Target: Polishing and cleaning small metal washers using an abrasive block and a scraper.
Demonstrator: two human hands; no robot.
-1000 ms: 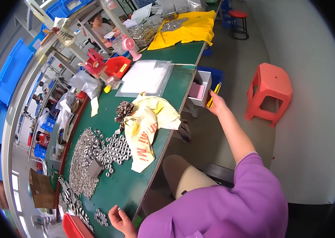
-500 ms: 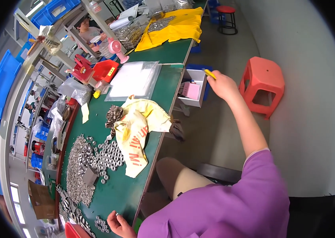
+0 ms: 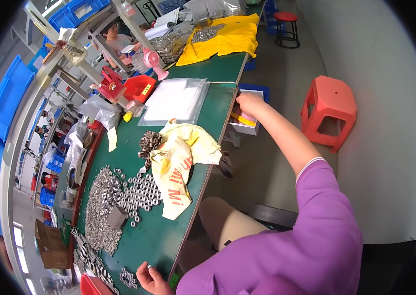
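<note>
My right hand [image 3: 251,104] is over the white drawer [image 3: 253,130] beside the table edge, with fingers curled down; what they hold, if anything, is hidden. A yellow knife-like tool [image 3: 243,119] lies in the drawer just below that hand, beside a pink item [image 3: 248,116]. My left hand [image 3: 152,281] rests at the near table edge, its thumb and finger pinching a small metal piece [image 3: 149,266]. Close to it sits a small cluster of metal rings [image 3: 128,278].
On the green table [image 3: 156,241] are a heap of small metal parts [image 3: 100,216], spread rings [image 3: 141,191], a grey block [image 3: 116,218], a yellow printed cloth [image 3: 171,172] and bagged white sheets [image 3: 174,101]. A red stool [image 3: 333,96] stands right. Another person [image 3: 117,42] sits behind the shelving.
My right hand has moved left and down to the drawer. The yellow tool, held before, now lies in the drawer. My left hand has barely moved; the view shifted slightly.
</note>
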